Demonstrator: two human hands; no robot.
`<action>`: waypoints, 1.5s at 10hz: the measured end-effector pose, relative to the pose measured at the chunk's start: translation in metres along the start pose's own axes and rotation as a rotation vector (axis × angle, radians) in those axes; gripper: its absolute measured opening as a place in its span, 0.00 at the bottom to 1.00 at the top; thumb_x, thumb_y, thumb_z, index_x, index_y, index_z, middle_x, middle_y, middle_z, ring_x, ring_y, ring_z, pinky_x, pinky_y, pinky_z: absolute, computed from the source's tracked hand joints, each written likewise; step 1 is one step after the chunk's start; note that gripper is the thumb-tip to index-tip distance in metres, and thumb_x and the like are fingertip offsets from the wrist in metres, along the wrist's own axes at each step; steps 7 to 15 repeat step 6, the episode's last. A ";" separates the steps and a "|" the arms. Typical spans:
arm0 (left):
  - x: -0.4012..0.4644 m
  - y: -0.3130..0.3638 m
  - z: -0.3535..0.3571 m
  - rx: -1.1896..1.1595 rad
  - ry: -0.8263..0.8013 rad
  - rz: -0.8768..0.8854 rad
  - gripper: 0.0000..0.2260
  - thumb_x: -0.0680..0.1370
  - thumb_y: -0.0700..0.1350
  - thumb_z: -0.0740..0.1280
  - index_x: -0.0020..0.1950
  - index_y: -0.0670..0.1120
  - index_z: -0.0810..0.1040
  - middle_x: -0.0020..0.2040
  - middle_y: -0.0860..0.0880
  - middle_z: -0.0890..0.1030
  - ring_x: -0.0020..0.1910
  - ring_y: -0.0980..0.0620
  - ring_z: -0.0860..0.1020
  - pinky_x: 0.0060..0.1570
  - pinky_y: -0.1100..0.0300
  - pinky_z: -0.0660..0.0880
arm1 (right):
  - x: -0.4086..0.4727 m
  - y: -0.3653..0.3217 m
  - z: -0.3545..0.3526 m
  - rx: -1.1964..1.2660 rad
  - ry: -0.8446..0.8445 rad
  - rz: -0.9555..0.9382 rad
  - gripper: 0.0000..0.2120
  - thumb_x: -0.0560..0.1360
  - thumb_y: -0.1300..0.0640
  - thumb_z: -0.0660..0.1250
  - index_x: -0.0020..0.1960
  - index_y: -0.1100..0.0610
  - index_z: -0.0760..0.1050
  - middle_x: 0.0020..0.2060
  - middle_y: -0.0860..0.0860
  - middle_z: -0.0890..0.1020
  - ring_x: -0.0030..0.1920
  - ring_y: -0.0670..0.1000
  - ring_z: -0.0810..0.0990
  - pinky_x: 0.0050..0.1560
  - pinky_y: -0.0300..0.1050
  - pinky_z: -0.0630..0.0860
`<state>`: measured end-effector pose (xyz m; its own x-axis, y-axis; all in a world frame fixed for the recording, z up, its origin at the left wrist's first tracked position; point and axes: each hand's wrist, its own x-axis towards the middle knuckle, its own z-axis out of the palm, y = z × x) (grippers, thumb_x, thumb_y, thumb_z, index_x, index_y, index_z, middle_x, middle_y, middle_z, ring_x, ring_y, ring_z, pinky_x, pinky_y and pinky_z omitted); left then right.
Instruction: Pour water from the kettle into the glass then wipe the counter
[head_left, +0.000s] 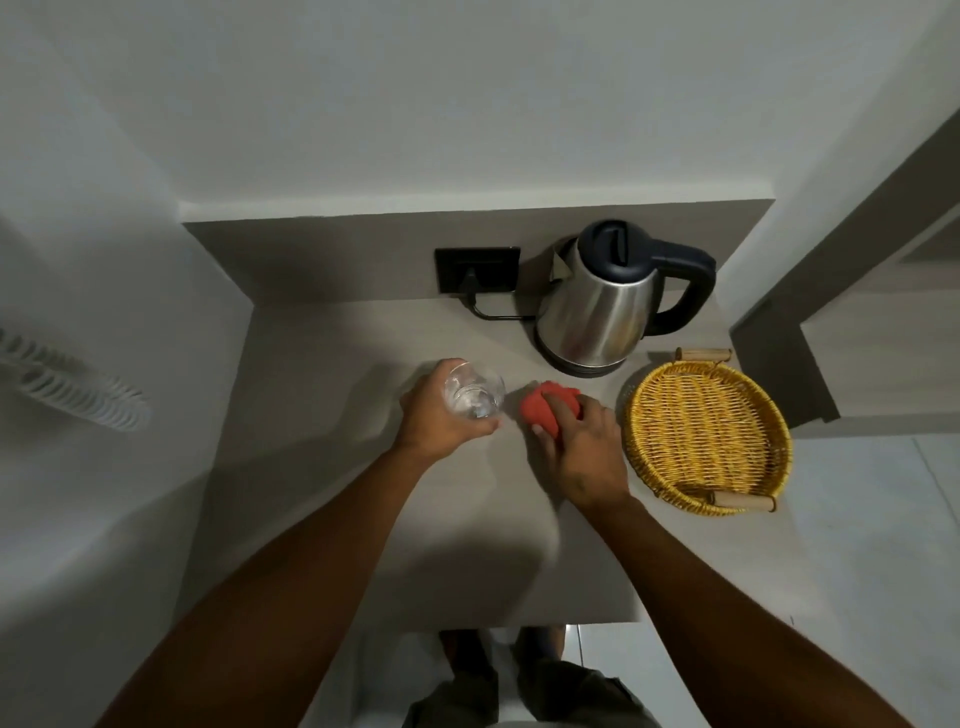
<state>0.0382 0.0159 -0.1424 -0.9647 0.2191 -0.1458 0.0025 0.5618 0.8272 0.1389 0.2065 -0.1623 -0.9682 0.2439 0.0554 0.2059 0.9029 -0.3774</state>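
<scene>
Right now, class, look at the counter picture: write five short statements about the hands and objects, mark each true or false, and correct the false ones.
1. The left hand holds the glass. True.
2. The right hand rests on a blue sponge. False: it presses a red cloth.
3. The kettle stands upright behind the cloth. True.
4. The wicker basket holds fruit. False: nothing shows inside it.
5. The kettle is tilted over the glass. False: no hand touches it.

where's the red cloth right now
In the head view the red cloth lies bunched on the counter under the right hand, between the glass and the wicker basket, just before the kettle.
</scene>
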 end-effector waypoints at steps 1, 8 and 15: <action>0.003 -0.001 0.007 -0.023 -0.005 0.014 0.38 0.56 0.50 0.85 0.62 0.53 0.74 0.58 0.50 0.82 0.56 0.49 0.80 0.56 0.50 0.80 | -0.001 0.023 -0.026 0.009 0.164 0.148 0.25 0.78 0.40 0.60 0.72 0.47 0.62 0.66 0.60 0.69 0.61 0.61 0.68 0.58 0.60 0.71; -0.020 -0.035 0.009 -0.013 -0.097 0.027 0.51 0.55 0.50 0.86 0.73 0.57 0.64 0.62 0.56 0.76 0.60 0.58 0.75 0.55 0.70 0.68 | 0.026 0.083 -0.038 0.042 0.037 0.617 0.31 0.78 0.34 0.48 0.75 0.49 0.55 0.75 0.61 0.59 0.73 0.67 0.53 0.69 0.70 0.48; -0.020 -0.035 0.009 -0.013 -0.097 0.027 0.51 0.55 0.50 0.86 0.73 0.57 0.64 0.62 0.56 0.76 0.60 0.58 0.75 0.55 0.70 0.68 | 0.026 0.083 -0.038 0.042 0.037 0.617 0.31 0.78 0.34 0.48 0.75 0.49 0.55 0.75 0.61 0.59 0.73 0.67 0.53 0.69 0.70 0.48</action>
